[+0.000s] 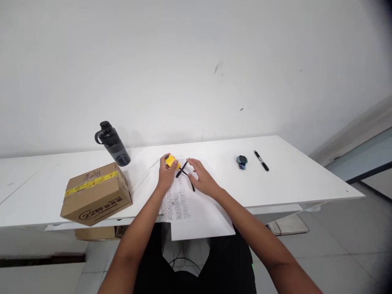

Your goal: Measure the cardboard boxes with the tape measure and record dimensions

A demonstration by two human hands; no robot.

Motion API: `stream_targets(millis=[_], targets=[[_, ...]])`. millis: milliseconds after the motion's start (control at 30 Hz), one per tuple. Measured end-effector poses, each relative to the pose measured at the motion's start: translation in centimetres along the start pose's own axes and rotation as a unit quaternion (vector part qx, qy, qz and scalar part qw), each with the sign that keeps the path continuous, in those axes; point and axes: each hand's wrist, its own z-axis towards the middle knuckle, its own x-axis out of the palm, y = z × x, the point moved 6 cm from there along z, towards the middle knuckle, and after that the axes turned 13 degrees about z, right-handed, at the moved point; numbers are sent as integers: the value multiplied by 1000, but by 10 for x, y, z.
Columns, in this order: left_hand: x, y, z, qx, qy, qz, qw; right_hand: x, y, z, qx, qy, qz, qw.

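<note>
My left hand [165, 173] is closed around a yellow tape measure [172, 161] with a dark part at its upper left end. Just to the right, my right hand [202, 176] has its thumb and fingers on a thin black pair of glasses [183, 168], whose dark arms cross. One curved arm hangs down below the thumb; the lenses are hard to make out. Under both hands lie sheets of paper [202, 222], one densely printed on the left, the white one reaching past the table's front edge.
On the left of the white table [306, 175] stands a taped cardboard box [98, 192], with a dark water bottle [113, 143] behind it. A blue-black digital watch [241, 161] and a black pen [261, 160] lie to the right. A white wall rises behind the table.
</note>
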Motion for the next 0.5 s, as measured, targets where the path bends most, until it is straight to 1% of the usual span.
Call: stream_targets(millis=[33, 67, 133, 167, 200, 233, 267, 300, 333, 367, 433, 467, 500], targets=[[-3, 9, 15, 4, -15, 24, 1000, -4, -17, 13, 26, 2, -66, 997], [-7, 17, 29, 9, -30, 48, 998, -5, -36, 26, 59, 28, -134, 989], [-13, 34, 48, 16, -51, 84, 995, 3, -69, 49, 104, 119, -244, 957], [-14, 42, 55, 15, -56, 93, 994, 8, -82, 57, 106, 167, -277, 940], [-15, 49, 59, 12, -58, 98, 993, 13, -91, 62, 93, 205, -295, 929], [-15, 55, 62, 7, -56, 100, 993, 17, -97, 65, 72, 228, -300, 923], [-13, 60, 63, 4, -51, 101, 994, 18, -101, 65, 51, 236, -297, 924], [-12, 63, 63, 4, -44, 101, 994, 16, -103, 63, 36, 228, -288, 929], [-10, 64, 63, 8, -39, 102, 994, 11, -105, 60, 32, 204, -271, 940], [-9, 64, 63, 14, -36, 103, 994, 3, -106, 55, 42, 160, -249, 954], [-7, 64, 62, 20, -36, 102, 994, -17, -106, 43, 76, 33, -160, 984], [-7, 63, 62, 20, -36, 99, 994, -26, -105, 36, 90, -31, -90, 991], [-7, 64, 61, 18, -35, 95, 995, -31, -103, 29, 102, -85, -12, 991]])
